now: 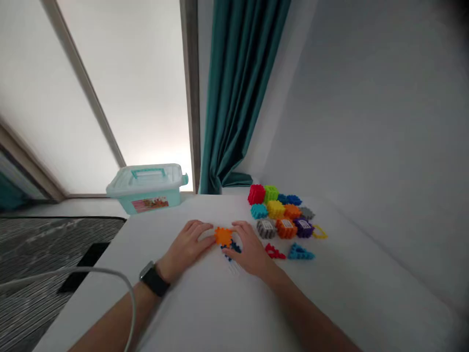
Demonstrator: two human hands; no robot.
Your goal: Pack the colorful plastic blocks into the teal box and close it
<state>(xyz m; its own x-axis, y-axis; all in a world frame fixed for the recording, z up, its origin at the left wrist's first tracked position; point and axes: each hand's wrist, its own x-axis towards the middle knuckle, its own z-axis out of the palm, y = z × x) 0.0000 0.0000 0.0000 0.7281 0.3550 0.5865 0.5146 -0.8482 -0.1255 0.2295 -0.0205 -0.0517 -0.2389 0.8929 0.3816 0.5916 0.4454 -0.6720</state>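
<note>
A flat orange interlocking tile (223,236) with toothed edges is between my hands, just above the white table (220,303). My left hand (190,243), with a dark watch on its wrist, has its thumb at the tile's left edge and the other fingers curved beyond it. A dark blue toothed piece (234,246) shows beneath and beside the orange one, partly hidden. My right hand (251,249) curls around the right side of both pieces, thumb in front and fingers behind. Whether the two pieces are joined I cannot tell.
Right of my hands are several coloured blocks, including a grey cube (266,228), an orange cube (286,228) and a purple cube (304,228). Closer lie a red piece (274,252) and a blue triangle (300,252). A lidded teal box (150,188) stands back left; a cable (126,283) crosses my left forearm.
</note>
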